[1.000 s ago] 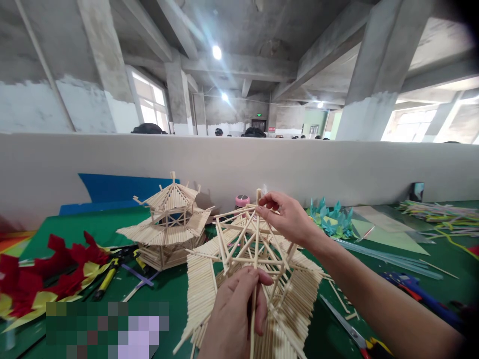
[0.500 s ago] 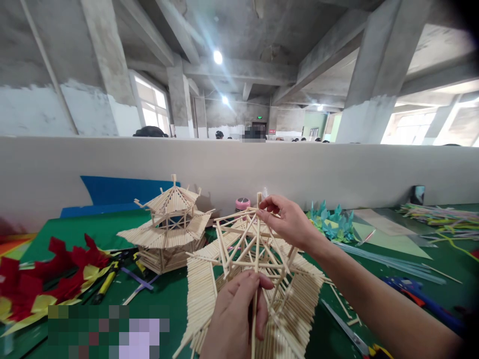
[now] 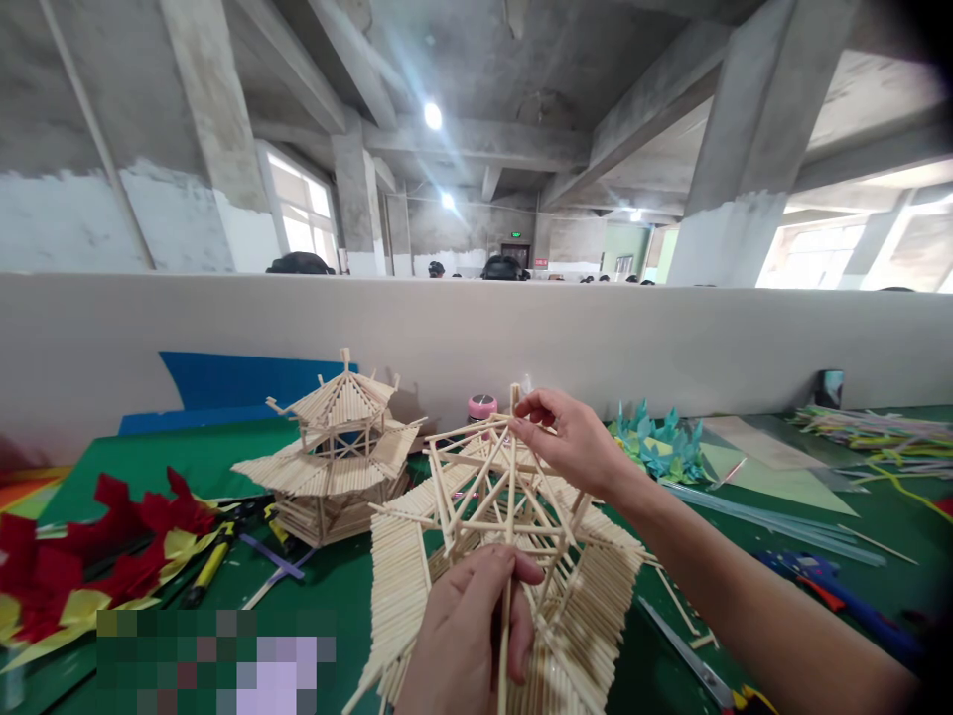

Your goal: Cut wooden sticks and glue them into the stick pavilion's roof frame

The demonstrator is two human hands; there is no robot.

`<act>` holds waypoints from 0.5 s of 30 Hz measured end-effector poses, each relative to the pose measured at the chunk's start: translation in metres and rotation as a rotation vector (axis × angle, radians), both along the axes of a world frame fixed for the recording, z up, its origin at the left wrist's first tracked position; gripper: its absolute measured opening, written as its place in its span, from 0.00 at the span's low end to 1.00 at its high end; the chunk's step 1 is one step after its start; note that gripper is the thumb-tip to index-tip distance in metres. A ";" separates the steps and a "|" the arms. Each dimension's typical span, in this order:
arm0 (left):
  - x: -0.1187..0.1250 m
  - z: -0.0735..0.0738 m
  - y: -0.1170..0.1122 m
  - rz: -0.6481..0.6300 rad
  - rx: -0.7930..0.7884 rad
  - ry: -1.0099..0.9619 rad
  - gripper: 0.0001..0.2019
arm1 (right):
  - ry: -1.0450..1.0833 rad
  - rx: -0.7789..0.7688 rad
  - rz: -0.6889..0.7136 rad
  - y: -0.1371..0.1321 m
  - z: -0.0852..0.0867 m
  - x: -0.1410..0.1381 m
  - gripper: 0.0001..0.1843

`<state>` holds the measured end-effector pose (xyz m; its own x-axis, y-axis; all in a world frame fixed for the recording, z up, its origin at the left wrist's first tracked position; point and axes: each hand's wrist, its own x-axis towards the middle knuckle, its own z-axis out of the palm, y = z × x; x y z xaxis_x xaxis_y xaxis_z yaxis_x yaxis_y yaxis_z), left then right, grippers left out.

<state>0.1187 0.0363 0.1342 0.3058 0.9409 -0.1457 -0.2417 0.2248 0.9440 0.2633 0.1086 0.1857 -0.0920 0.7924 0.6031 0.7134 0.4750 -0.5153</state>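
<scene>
A pagoda model (image 3: 596,606) of thin wooden sticks stands before me, its upper roof an open frame. One long wooden stick (image 3: 511,497) slopes from the peak of that frame down toward me. My left hand (image 3: 473,621) is closed around the lower part of this stick, with its end reaching out below the fingers. At the peak, beside the short upright post, my right hand (image 3: 562,432) pinches the stick's upper end between thumb and fingers. The left palm and part of the lower roof behind it are hidden.
Left of the model stands a roofed stick pagoda (image 3: 342,467). Red and yellow felt pieces (image 3: 111,536) and a yellow-handled cutter (image 3: 210,568) lie further left. Scissors (image 3: 685,650) and a blue glue gun (image 3: 834,591) lie at right. A grey partition (image 3: 632,343) runs behind.
</scene>
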 end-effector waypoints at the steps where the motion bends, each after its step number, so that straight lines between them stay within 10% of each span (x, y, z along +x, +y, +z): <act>1: 0.000 0.000 0.000 -0.003 -0.002 -0.006 0.16 | 0.001 -0.001 0.001 0.000 0.000 0.000 0.11; 15: -0.005 -0.001 -0.008 0.087 0.085 0.040 0.15 | 0.007 0.006 -0.005 0.000 0.000 -0.002 0.12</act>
<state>0.1135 0.0283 0.1329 0.2184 0.9730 -0.0748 -0.2187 0.1235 0.9680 0.2612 0.1083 0.1861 -0.0843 0.7890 0.6086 0.7122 0.4749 -0.5170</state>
